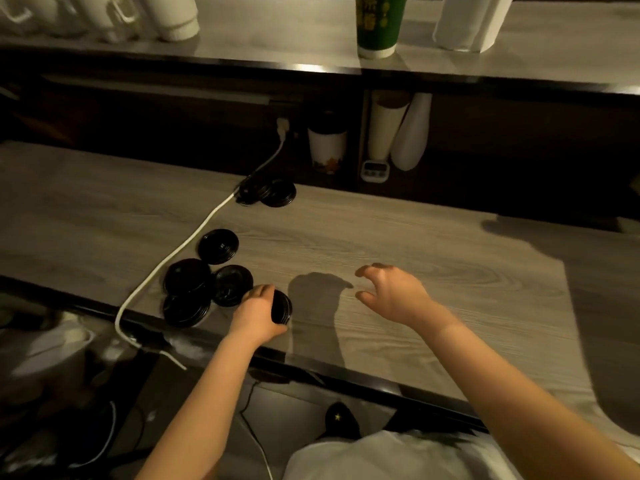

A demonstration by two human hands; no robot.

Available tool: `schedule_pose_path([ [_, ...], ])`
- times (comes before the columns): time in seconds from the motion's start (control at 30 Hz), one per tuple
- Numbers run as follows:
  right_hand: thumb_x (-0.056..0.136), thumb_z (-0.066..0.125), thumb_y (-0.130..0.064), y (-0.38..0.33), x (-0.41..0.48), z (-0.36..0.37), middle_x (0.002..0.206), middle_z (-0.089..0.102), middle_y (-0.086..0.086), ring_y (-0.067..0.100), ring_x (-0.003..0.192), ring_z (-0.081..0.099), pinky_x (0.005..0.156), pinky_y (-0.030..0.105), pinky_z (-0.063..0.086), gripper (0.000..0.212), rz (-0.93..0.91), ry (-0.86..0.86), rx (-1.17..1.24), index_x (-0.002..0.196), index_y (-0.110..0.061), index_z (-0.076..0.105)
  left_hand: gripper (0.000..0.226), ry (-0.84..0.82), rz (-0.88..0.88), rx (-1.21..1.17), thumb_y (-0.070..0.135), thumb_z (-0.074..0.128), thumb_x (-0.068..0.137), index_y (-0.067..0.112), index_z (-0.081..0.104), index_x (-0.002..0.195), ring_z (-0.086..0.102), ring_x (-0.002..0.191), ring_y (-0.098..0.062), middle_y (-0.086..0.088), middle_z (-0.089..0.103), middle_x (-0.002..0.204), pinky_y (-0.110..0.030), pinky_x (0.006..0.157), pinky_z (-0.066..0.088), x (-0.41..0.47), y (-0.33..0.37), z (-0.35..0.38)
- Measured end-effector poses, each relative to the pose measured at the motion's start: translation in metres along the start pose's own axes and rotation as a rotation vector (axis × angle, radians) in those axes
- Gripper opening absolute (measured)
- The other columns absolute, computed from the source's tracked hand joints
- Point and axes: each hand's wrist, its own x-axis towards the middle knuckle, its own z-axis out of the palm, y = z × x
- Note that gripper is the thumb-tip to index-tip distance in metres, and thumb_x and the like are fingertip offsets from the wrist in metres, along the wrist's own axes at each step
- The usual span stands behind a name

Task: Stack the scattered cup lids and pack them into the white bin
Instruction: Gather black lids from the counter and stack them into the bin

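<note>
Several black cup lids lie on the wood-grain counter [398,244]. One lid [218,246] sits alone, and a cluster of lids [194,289] lies near the front edge, beside a lid [231,285]. More lids [273,192] lie further back by the cable. My left hand [258,315] grips a small stack of lids [281,307] held on edge just above the counter. My right hand [391,291] hovers to the right of it, fingers spread and curved, holding nothing. No white bin is in view.
A white cable [194,237] runs from a wall plug across the counter's left side and over the front edge. Under the upper shelf stand a paper cup [326,150], stacked cups [384,129] and a small timer [374,171]. A green cup [379,26] stands on the shelf.
</note>
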Motion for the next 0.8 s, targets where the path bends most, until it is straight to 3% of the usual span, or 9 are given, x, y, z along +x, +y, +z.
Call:
schedule_pose_path([
  [0.13,0.093,0.052,-0.039,0.002,0.003,-0.002,0.135,0.053,0.001,0.021,0.12,0.052,0.095,0.035,0.046,0.048,0.012,-0.012,0.131,0.137,-0.021,0.044,0.099,0.065,0.06,-0.046,0.042,0.073,0.076,0.018,0.013,0.15,0.018,0.142,-0.03,-0.007,0.026,0.153,-0.042,0.112,0.03,-0.003,0.022,-0.009],
  [0.4,0.089,0.061,-0.037,0.012,0.02,-0.052,0.114,0.063,0.004,0.018,0.104,0.06,0.091,0.034,0.049,0.052,0.024,0.076,0.764,0.135,-0.019,0.045,0.099,0.373,0.353,-0.248,0.031,0.075,0.075,0.021,0.009,0.148,0.009,0.141,-0.018,-0.001,0.028,0.149,-0.044,0.113,0.027,-0.018,0.123,-0.076],
  [0.53,0.087,0.065,-0.026,0.022,0.022,-0.083,0.096,0.067,0.006,0.018,0.088,0.063,0.082,0.037,0.05,0.044,-0.011,0.165,0.799,0.128,-0.016,0.052,0.106,0.433,0.442,-0.249,0.03,0.076,0.074,0.021,0.002,0.149,0.011,0.141,-0.018,-0.002,0.028,0.149,-0.042,0.112,0.027,-0.016,0.157,-0.102],
  [0.67,0.088,0.064,-0.016,0.033,0.021,-0.101,0.082,0.066,0.002,0.013,0.076,0.064,0.076,0.03,0.052,0.036,0.016,0.203,0.826,0.121,-0.014,0.051,0.109,0.482,0.485,-0.241,0.032,0.076,0.075,0.022,-0.004,0.149,0.008,0.142,-0.019,-0.002,0.019,0.152,-0.041,0.112,0.026,-0.017,0.176,-0.112],
  [0.8,0.089,0.06,-0.007,0.031,0.024,-0.106,0.096,0.065,0.01,0.028,0.087,0.067,0.08,0.04,0.056,0.028,0.044,0.206,0.902,0.115,-0.011,0.051,0.11,0.469,0.513,-0.247,0.032,0.075,0.076,0.023,-0.006,0.15,0.009,0.143,-0.019,0.0,0.012,0.156,-0.037,0.113,0.022,-0.012,0.176,-0.116],
])
